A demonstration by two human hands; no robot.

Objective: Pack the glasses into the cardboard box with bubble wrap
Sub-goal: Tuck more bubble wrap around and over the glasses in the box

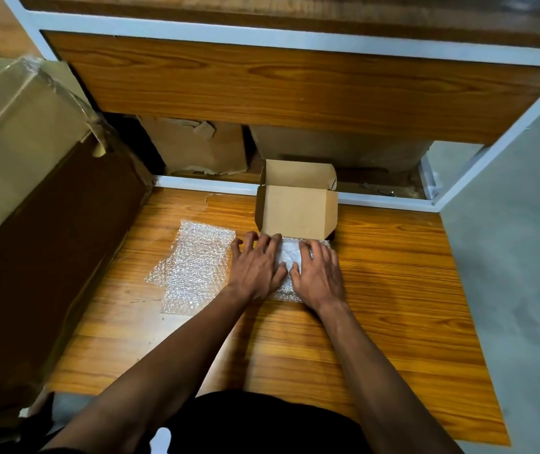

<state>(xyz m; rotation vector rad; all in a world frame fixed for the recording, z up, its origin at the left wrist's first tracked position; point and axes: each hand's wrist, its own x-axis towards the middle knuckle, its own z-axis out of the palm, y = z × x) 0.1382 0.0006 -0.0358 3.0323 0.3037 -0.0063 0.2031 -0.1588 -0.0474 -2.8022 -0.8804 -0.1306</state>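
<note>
Both hands, left hand [255, 268] and right hand [318, 273], press flat with straight fingers on a bubble-wrapped bundle [286, 257] on the tabletop [393, 290], touching the open cardboard box [296, 208]. Loose bubble wrap [193, 267] lies just left.

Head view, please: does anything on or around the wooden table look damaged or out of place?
Nothing on the table itself. Behind it, a brown carton under the shelf has a torn, ragged top edge. Both hands, left hand and right hand, press a bubble-wrapped bundle.
</note>
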